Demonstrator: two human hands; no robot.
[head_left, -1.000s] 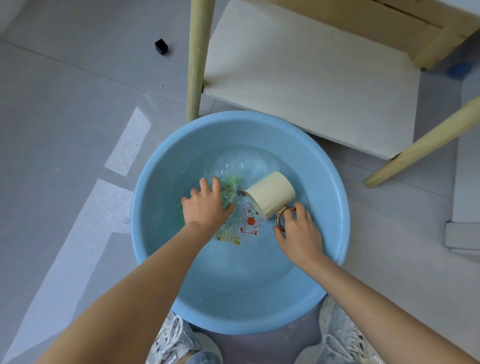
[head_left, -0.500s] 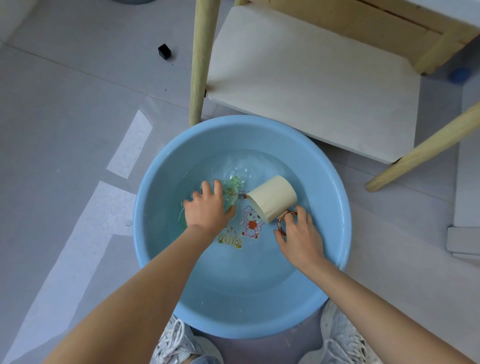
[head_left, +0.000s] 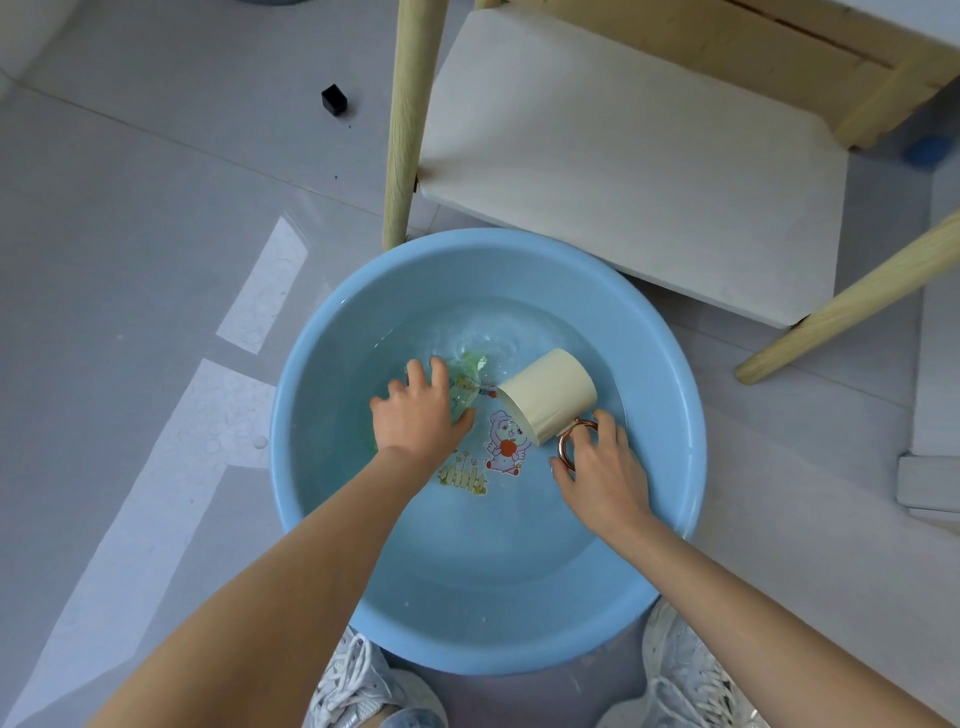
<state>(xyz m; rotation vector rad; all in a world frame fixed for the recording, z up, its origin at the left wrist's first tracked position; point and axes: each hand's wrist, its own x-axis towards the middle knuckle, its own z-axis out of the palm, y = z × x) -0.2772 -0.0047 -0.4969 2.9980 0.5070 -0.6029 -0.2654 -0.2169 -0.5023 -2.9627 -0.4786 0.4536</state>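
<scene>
A round blue basin (head_left: 680, 415) with water stands on the floor in front of me. My right hand (head_left: 602, 467) grips the copper ring handle of a cream mug (head_left: 550, 395), which is tipped on its side with its mouth toward the left. My left hand (head_left: 418, 413) holds a clear glass with a green print (head_left: 467, 371) in the water, just left of the mug's mouth. Most of the glass is hidden under my hand and the rippling water. A cartoon print (head_left: 506, 441) shows on the basin's bottom.
A wooden stand with pale legs (head_left: 410, 119) and a white shelf board (head_left: 634, 156) rises just behind the basin. A small black cube (head_left: 334, 98) lies on the grey floor at the back left. My white sneakers (head_left: 358, 691) flank the basin's near rim.
The water near the glass and mug mouth ripples more now. Both hands stay in about the same places; the camera view has shifted slightly.
</scene>
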